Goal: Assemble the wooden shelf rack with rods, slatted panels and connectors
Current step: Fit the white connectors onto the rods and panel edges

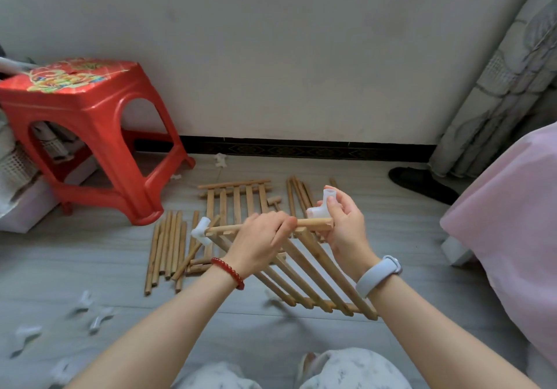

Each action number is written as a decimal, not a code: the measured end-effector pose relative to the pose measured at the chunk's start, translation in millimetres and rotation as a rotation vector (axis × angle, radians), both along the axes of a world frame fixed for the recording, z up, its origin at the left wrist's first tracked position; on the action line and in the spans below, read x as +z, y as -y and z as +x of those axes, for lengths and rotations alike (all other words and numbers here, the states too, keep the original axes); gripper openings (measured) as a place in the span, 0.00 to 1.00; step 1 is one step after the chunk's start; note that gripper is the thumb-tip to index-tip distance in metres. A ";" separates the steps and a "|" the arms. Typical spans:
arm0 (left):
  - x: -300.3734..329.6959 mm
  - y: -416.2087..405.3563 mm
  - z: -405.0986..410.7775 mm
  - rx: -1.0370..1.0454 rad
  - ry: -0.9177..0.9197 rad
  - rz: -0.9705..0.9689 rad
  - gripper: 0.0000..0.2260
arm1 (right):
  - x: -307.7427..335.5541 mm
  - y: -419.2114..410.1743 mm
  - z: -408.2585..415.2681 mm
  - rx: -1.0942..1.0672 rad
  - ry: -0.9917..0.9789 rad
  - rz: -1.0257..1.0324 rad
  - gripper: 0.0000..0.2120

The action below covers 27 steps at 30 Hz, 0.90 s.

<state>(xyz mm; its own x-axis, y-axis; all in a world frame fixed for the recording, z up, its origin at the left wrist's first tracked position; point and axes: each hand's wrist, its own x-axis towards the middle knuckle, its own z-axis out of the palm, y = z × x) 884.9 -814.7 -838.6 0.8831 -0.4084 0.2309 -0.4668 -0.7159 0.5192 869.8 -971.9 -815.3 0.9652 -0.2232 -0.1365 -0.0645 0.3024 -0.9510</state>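
The left hand (261, 239) is curled around the top rod (313, 223) of a slatted panel (316, 271) and holds it above the floor (241, 322). The panel slopes down from this rod toward the near right, where its low end is close to the floor. A white connector (201, 231) sits on the left end of the rod. The right hand (346, 223) pinches a second connector (321, 207) between thumb and fingers, just beside the right end of the rod; I cannot tell if the two touch. The left wrist has a red bead bracelet (229, 271), the right wrist a grey band (378, 274).

On the floor behind the hands lies another panel (238, 195). A bundle of loose rods (167, 247) lies to the left of it, and more rods (297, 192) lie to the far right. Some spare connectors (96, 318) are scattered on the near left floor, and one (221, 160) is far by the wall. A red stool (87, 129) stands at the far left.
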 end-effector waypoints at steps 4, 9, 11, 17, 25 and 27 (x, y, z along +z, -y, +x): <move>-5.3 -0.9 12.5 -0.040 -0.016 0.070 0.18 | -2.3 30.8 -1.1 -0.032 -0.031 -0.051 0.10; -7.0 15.1 11.0 -0.128 -0.015 0.133 0.21 | 6.8 71.4 -1.4 0.065 -0.071 -0.135 0.10; -11.3 24.2 5.1 -0.132 0.014 0.110 0.20 | 11.6 82.9 -1.8 0.098 -0.080 -0.182 0.10; -14.8 19.7 5.2 -0.053 0.044 0.259 0.19 | -2.0 89.3 -1.6 0.163 -0.256 -0.234 0.08; -40.1 -1.4 2.0 -0.120 -0.108 0.412 0.20 | -27.9 60.4 23.2 0.297 -0.445 -0.611 0.09; -45.1 -2.2 2.4 -0.111 -0.125 0.407 0.20 | -31.7 60.7 26.0 0.345 -0.551 -0.629 0.13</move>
